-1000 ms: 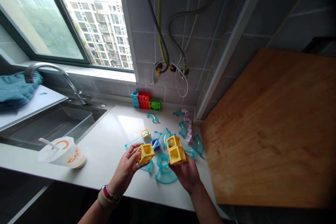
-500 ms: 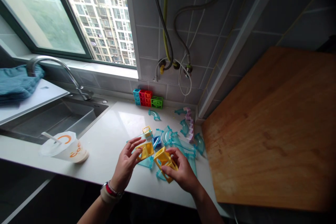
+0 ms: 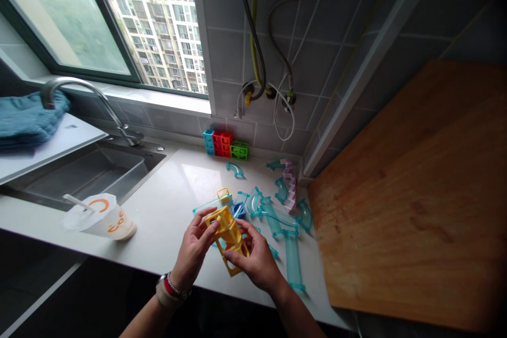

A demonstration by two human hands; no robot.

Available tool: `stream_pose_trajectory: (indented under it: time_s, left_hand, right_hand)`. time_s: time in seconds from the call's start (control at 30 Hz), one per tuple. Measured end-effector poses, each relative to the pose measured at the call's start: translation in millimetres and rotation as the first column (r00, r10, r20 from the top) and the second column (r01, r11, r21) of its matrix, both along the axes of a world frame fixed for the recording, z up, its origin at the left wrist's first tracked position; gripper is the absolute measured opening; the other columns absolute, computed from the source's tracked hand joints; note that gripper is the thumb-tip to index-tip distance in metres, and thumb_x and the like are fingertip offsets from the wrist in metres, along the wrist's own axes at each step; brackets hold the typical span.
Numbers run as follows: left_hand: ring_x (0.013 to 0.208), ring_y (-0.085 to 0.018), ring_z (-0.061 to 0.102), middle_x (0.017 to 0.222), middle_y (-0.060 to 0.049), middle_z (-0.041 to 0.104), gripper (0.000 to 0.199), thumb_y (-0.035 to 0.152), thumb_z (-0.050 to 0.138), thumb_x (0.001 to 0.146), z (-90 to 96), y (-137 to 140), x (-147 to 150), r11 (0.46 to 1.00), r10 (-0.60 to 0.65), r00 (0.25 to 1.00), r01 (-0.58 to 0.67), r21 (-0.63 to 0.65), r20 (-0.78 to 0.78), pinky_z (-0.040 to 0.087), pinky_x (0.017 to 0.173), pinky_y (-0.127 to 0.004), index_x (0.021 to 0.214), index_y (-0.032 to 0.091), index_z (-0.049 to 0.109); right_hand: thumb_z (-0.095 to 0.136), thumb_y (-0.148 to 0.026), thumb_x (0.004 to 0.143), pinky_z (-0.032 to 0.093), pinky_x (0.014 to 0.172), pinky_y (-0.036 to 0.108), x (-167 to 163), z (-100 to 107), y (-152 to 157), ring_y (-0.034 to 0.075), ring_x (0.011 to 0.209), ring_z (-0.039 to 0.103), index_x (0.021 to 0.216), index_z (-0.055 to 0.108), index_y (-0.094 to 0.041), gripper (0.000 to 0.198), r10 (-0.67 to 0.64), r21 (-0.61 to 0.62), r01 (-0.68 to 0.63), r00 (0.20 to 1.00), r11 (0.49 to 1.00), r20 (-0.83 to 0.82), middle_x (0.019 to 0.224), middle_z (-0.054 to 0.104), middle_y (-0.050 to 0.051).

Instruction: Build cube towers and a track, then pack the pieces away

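Over the counter's front part, my left hand (image 3: 198,241) is closed on the upper end of a column of yellow toy blocks (image 3: 228,235). My right hand (image 3: 255,256) grips the lower end of the same column, its thumb across the front. The blocks are open-framed cubes and touch one another; whether they are locked together I cannot tell. Just behind them lie a loose yellow block (image 3: 224,195) and a blue block (image 3: 239,210), partly covered. Clear teal track pieces (image 3: 273,216) spread to the right, some hidden by my right hand.
Red blocks (image 3: 222,143) stand with blue and orange ones by the wall, beside green blocks (image 3: 239,150). A lilac zigzag piece (image 3: 290,190) lies at the back right. A drink cup (image 3: 106,219) stands left near the sink (image 3: 156,158). A wooden board (image 3: 412,195) bounds the right.
My hands have come together. The yellow block from my left hand now meets the yellow blocks in my right, forming one column. The view has shifted slightly.
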State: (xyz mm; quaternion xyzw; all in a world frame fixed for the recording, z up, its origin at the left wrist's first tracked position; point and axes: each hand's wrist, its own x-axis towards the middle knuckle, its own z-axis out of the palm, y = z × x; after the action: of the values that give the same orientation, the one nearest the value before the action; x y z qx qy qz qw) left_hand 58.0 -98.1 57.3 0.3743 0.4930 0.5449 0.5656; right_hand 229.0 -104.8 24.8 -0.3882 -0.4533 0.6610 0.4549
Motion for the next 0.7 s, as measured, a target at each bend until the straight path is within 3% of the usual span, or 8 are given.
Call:
stream_pose_trajectory:
  time_s: [0.17, 0.4, 0.57, 0.7]
  left_hand:
    - [0.099, -0.027, 0.075, 0.111, -0.009, 0.075, 0.066, 0.036, 0.082, 0.086, 0.5, 0, -5, 0.987, -0.160, 0.986, 0.159, 0.010, 0.050, 0.057, 0.088, -0.035, 0.141, 0.024, 0.047]
    - [0.090, -0.022, 0.071, 0.104, -0.004, 0.073, 0.064, 0.030, 0.087, 0.079, 6.3, 1, -4, 0.983, -0.167, 0.986, 0.167, 0.071, -0.008, 0.058, 0.080, -0.028, 0.134, 0.026, 0.054]
    - [0.090, -0.019, 0.069, 0.103, -0.002, 0.070, 0.064, 0.025, 0.088, 0.078, 9.8, 4, -1, 0.975, -0.179, 0.975, 0.194, 0.106, -0.132, 0.057, 0.077, -0.025, 0.133, 0.027, 0.055]
    - [0.094, -0.020, 0.070, 0.107, -0.004, 0.070, 0.059, 0.026, 0.085, 0.083, 7.4, 10, 3, 0.974, -0.210, 0.966, 0.221, 0.058, -0.151, 0.057, 0.080, -0.026, 0.133, 0.027, 0.054]
  right_hand:
    - [0.089, -0.033, 0.077, 0.058, 0.082, 0.033, 6, 4, -1, 0.020, 0.088, 0.070, 0.142, 0.060, -0.029, 0.072, 0.048, 0.030, -0.049, 0.998, 0.998, 0.037, 0.107, 0.076, 0.003]
    - [0.090, -0.028, 0.073, 0.057, 0.097, 0.040, 16, 7, 2, 0.028, 0.112, 0.068, 0.145, 0.060, -0.032, 0.078, -0.038, 0.277, -0.024, 0.976, 0.961, 0.216, 0.132, 0.068, 0.007]
    - [0.089, -0.025, 0.073, 0.058, 0.088, 0.039, 23, 2, 8, 0.025, 0.099, 0.069, 0.148, 0.057, -0.031, 0.082, -0.078, 0.398, -0.054, 0.949, 0.916, 0.306, 0.123, 0.071, 0.008]
    - [0.090, -0.026, 0.073, 0.059, 0.081, 0.037, 27, -1, 12, 0.022, 0.087, 0.068, 0.147, 0.058, -0.029, 0.080, -0.090, 0.389, -0.038, 0.947, 0.921, 0.307, 0.119, 0.071, 0.008]
